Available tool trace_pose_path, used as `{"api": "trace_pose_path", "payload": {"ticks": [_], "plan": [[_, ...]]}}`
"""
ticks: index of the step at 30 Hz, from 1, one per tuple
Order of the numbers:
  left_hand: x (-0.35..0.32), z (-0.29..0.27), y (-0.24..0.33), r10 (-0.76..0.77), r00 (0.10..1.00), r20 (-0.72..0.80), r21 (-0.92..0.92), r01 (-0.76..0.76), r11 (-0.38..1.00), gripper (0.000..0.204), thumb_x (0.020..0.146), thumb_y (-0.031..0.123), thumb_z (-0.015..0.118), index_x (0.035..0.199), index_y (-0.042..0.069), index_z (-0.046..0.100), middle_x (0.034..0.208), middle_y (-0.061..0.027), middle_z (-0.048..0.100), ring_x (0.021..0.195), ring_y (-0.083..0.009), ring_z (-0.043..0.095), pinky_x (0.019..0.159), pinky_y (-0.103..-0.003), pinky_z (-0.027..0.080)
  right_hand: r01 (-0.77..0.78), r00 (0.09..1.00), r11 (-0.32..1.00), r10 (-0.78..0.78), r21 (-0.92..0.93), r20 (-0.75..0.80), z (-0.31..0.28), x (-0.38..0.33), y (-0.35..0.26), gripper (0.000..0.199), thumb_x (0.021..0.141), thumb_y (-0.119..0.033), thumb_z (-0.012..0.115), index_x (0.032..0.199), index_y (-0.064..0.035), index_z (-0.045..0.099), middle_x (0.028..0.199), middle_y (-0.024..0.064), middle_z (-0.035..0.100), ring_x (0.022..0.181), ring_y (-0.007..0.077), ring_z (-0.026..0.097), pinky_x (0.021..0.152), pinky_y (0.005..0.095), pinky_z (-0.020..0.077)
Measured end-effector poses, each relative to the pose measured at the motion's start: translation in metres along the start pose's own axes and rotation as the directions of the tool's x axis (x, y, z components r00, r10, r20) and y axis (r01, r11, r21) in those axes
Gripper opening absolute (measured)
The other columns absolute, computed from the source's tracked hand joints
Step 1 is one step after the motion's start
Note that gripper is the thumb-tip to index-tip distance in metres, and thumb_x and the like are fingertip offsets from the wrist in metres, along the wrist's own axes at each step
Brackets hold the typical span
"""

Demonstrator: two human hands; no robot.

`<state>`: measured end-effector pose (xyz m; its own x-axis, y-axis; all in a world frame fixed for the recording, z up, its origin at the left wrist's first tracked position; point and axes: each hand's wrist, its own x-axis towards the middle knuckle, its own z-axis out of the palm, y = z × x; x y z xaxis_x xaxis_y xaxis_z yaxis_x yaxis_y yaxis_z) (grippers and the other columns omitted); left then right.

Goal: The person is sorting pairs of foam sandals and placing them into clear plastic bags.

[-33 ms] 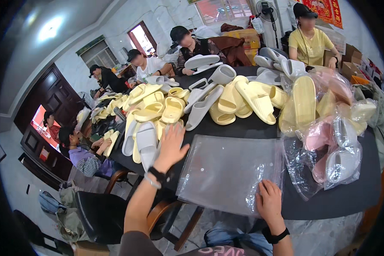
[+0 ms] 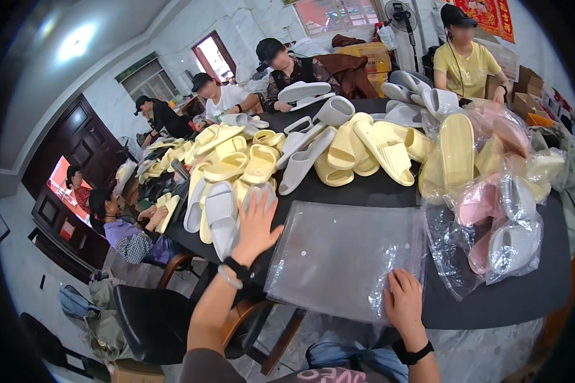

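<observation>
My left hand [image 2: 257, 228] is open, its fingers spread over a grey slipper [image 2: 260, 191] at the near edge of the slipper pile. I cannot tell whether the fingertips press on it. Beside the hand, another grey slipper [image 2: 221, 214] lies sole down. My right hand [image 2: 404, 297] has its fingers bent together on the near right corner of a clear plastic bag [image 2: 338, 255], which lies flat in front of me, perhaps on top of others. Yellow slippers [image 2: 262, 164] and grey ones [image 2: 308, 159] are heaped beyond the bag.
Bagged pink, grey and yellow slippers [image 2: 512, 246] lie at the right of the dark table [image 2: 492, 306]. Co-workers sit along the far and left sides; one handles a grey-white pair [image 2: 303, 92]. A black chair [image 2: 150, 322] stands at the left, near my arm.
My left hand has drawn slightly toward me over the grey slipper. My right hand and the plastic bag stay in place.
</observation>
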<state>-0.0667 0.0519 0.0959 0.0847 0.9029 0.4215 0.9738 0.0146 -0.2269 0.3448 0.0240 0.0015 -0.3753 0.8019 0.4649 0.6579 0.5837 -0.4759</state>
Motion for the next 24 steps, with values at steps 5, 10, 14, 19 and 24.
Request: {"api": "trace_pose_path", "payload": {"ticks": [5, 10, 14, 19, 24], "plan": [[-0.056, 0.015, -0.029, -0.232, 0.970, 0.077, 0.299, 0.199, 0.933, 0.079, 0.071, 0.041, 0.079, 0.142, 0.025, 0.047, 0.158, -0.0116, 0.024, 0.144, -0.0436, 0.021, 0.102, -0.080, 0.015, 0.036, 0.999, 0.999, -0.037, 0.011, 0.017, 0.000, 0.004, -0.006, 0.043, 0.079, -0.011, 0.068, 0.120, 0.0011, 0.061, 0.128, 0.0173, 0.058, 0.124, 0.0354, 0.050, 0.105, 0.0496, 0.0370], [-0.056, 0.049, -0.061, -0.232, 0.972, -0.020, 0.203, 0.232, 0.951, 0.081, 0.067, 0.040, 0.082, 0.140, 0.028, 0.049, 0.157, -0.0102, 0.025, 0.138, -0.0417, 0.031, 0.100, -0.075, 0.028, 0.005, 0.999, 1.000, -0.005, -0.004, 0.044, 0.001, 0.004, -0.007, 0.043, 0.080, -0.011, 0.067, 0.121, 0.0016, 0.061, 0.129, 0.0171, 0.058, 0.125, 0.0356, 0.050, 0.105, 0.0492, 0.0365], [-0.052, 0.060, -0.080, -0.208, 0.978, -0.031, 0.267, 0.209, 0.941, 0.082, 0.064, 0.042, 0.083, 0.138, 0.026, 0.050, 0.156, -0.0096, 0.027, 0.130, -0.0399, 0.040, 0.098, -0.070, 0.035, 0.008, 0.999, 1.000, -0.006, -0.028, 0.051, 0.002, 0.002, -0.005, 0.043, 0.080, -0.011, 0.067, 0.121, 0.0015, 0.061, 0.130, 0.0173, 0.057, 0.125, 0.0357, 0.049, 0.106, 0.0487, 0.0362], [-0.062, 0.060, -0.126, -0.281, 0.960, 0.009, 0.243, 0.270, 0.932, 0.086, 0.060, 0.044, 0.085, 0.137, 0.027, 0.051, 0.157, -0.0075, 0.025, 0.123, -0.0357, 0.045, 0.102, -0.065, 0.036, 0.001, 0.996, 0.999, 0.003, -0.044, 0.087, 0.001, 0.004, -0.009, 0.043, 0.081, -0.011, 0.066, 0.122, 0.0012, 0.061, 0.131, 0.0171, 0.056, 0.125, 0.0362, 0.049, 0.106, 0.0488, 0.0355], [-0.065, 0.073, -0.151, -0.284, 0.959, 0.001, 0.233, 0.276, 0.933, 0.087, 0.058, 0.043, 0.086, 0.136, 0.027, 0.051, 0.157, -0.0071, 0.025, 0.122, -0.0350, 0.045, 0.101, -0.064, 0.037, 0.008, 0.996, 0.997, 0.000, -0.079, 0.094, 0.005, 0.004, -0.006, 0.042, 0.083, -0.011, 0.064, 0.123, 0.0011, 0.060, 0.130, 0.0166, 0.056, 0.125, 0.0370, 0.049, 0.105, 0.0492, 0.0357]]}}
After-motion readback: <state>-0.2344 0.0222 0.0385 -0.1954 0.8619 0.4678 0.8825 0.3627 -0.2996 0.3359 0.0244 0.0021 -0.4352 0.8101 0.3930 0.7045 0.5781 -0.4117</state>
